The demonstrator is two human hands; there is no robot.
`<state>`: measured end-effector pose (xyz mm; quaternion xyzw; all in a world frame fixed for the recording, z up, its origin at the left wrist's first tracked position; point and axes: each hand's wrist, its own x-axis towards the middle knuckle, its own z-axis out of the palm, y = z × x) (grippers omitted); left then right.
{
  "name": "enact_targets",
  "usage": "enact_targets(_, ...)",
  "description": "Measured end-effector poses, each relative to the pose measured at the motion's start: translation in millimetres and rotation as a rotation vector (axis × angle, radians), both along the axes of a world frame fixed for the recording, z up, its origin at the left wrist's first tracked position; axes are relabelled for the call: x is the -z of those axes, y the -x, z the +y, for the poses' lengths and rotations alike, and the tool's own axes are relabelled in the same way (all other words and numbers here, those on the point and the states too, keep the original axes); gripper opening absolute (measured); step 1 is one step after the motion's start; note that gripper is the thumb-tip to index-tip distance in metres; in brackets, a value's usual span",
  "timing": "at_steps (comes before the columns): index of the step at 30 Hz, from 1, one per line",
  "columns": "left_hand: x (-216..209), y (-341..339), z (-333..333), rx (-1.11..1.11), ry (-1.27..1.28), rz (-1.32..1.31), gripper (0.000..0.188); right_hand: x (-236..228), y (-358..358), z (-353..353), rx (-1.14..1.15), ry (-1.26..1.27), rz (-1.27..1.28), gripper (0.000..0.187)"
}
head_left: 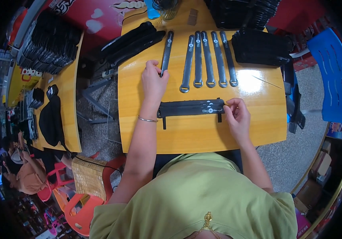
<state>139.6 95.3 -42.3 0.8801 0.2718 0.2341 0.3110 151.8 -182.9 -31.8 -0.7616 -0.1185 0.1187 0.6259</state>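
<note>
My left hand point(154, 79) is closed at the near end of a single black strap point(167, 49), which lies lengthwise on the table with a white print at its far end. In front of me a small stack of black straps point(191, 108) lies crosswise, with two thin dark strips sticking out under it. At that stack's right end, my right hand point(238, 118) pinches the edge between thumb and fingers. Beyond it, several more black straps point(208, 59) lie side by side, each with a slotted loop at its near end.
Black bundles point(135, 43) lie at the table's far left; dark stacks point(260, 47) stand at its far right. A glass jar point(167, 8) is at the back. A side table point(68, 131) holds more stacks. A blue chair point(330, 75) stands right; people sit far left.
</note>
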Motion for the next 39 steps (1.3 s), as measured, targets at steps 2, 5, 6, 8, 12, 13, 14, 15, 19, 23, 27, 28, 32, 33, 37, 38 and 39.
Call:
enact_targets(2, -5.9, 2.6, -1.0, 0.009, 0.044, 0.014, 0.025, 0.4, -0.7, -0.5, -0.012, -0.008, 0.006, 0.014)
enact_targets(5, -22.8, 15.6, -11.3, 0.034, 0.120, -0.096, 0.016, -3.1, -0.7, 0.9, -0.043, -0.036, 0.043, 0.021)
enact_targets(6, -31.2, 22.7, -16.8, 0.054, 0.154, -0.220, 0.012, -10.4, 0.9, 5.0, -0.037, -0.100, 0.044, 0.027)
enact_targets(8, -58.9, 44.7, -29.3, 0.151, 0.141, -0.197, 0.012, -30.2, 3.6, 14.3, -0.031, -0.166, 0.045, 0.032)
enact_targets(12, -66.9, 85.7, -43.6, 0.482, 0.314, -0.047, 0.011, -63.4, 1.9, 24.3, -0.031, -0.430, 0.148, 0.038)
enact_targets(13, -68.0, 93.5, -45.6, 0.479, 0.313, -0.048, 0.011, -66.6, 1.9, 25.2, -0.025, -0.438, 0.165, 0.035)
enact_targets(14, -68.8, 100.1, -47.5, 0.513, 0.384, 0.004, 0.011, -62.0, 1.2, 20.7, -0.027, -0.437, 0.166, 0.035)
enact_targets(15, -69.1, 105.2, -48.6, 0.548, 0.455, 0.057, 0.011, -52.8, -0.4, 10.4, -0.125, -0.332, 0.207, 0.031)
enact_targets(19, -53.2, 124.0, -42.6, 0.481, 0.568, 0.118, 0.013, -41.2, 5.6, -3.2, -0.205, -0.197, 0.346, 0.016)
enact_targets(23, -38.6, 135.4, -40.4, 0.317, 0.959, -0.025, 0.018, -19.9, 9.1, -10.2, -0.159, -0.148, 0.217, 0.014)
enact_targets(27, -32.5, 139.0, -32.5, 0.211, 1.041, 0.093, 0.015, -14.2, 10.4, -17.9, -0.120, -0.082, 0.318, 0.017)
enact_targets(28, -30.6, 139.6, -30.8, 0.209, 1.042, 0.095, 0.015, -14.7, 9.8, -16.4, -0.100, -0.070, 0.317, 0.016)
enact_targets(32, -16.6, 139.9, -27.5, 0.151, 0.995, -0.005, 0.014, -9.5, 7.2, -13.8, -0.101, 0.007, 0.188, 0.016)
enact_targets(33, -14.2, 139.2, -27.3, 0.144, 0.973, -0.060, 0.015, -9.4, 6.7, -12.5, -0.103, 0.007, 0.189, 0.016)
enact_targets(37, -12.7, 135.5, -26.2, 0.107, 0.949, -0.089, 0.014, -11.4, 4.2, -7.5, -0.089, 0.009, 0.166, 0.014)
enact_targets(38, -11.7, 135.8, -24.6, 0.087, 0.925, -0.077, 0.013, -11.6, 3.5, -6.7, -0.087, 0.034, 0.143, 0.015)
enact_targets(39, -11.2, 136.0, -23.6, 0.067, 0.901, -0.066, 0.012, -10.8, 3.1, -6.7, -0.088, 0.034, 0.143, 0.015)
